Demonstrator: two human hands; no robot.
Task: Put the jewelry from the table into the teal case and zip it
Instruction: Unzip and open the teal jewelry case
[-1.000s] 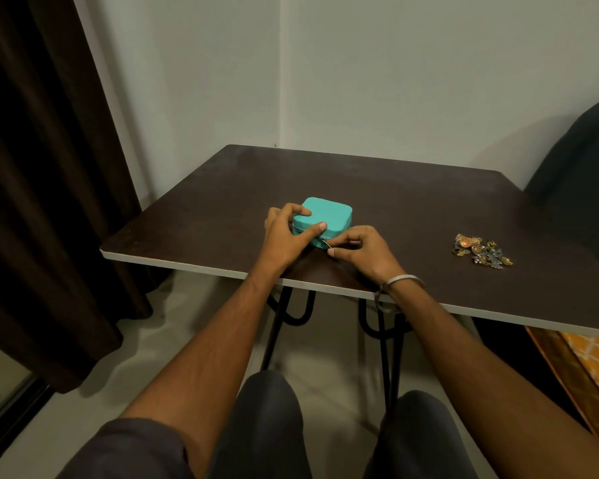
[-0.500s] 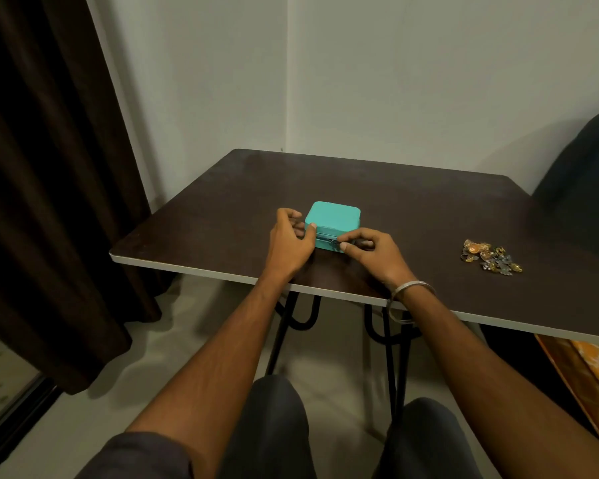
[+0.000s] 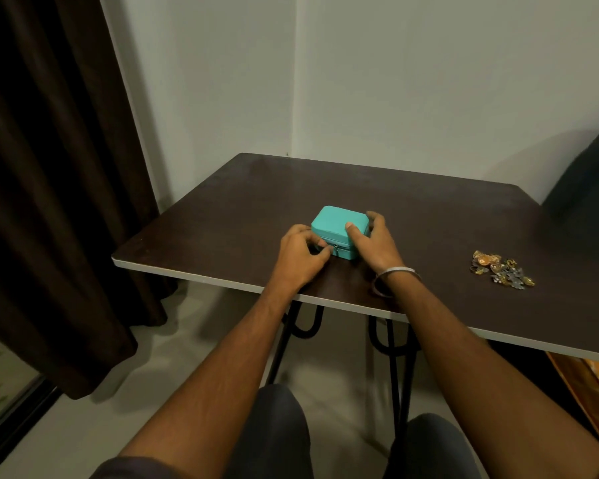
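Case [image 3: 338, 227]: teal, lid down, near the table's [image 3: 222, 236] front edge.
Left hand [image 3: 300, 257]: fingers curled at the case's front left, pinching the zipper pull [image 3: 334, 249].
Right hand [image 3: 372, 243]: gripping the case's right side, thumb on the lid.
Jewelry [image 3: 500, 269]: heaped well to the right, apart from the case.

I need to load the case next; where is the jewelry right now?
In the head view, the jewelry lies in a small pile on the table, near its front edge, far right of the teal case and both hands.

arms: bare | right wrist: silver bangle [image 3: 395, 279] | legs: dark grey trousers [image 3: 277, 433]
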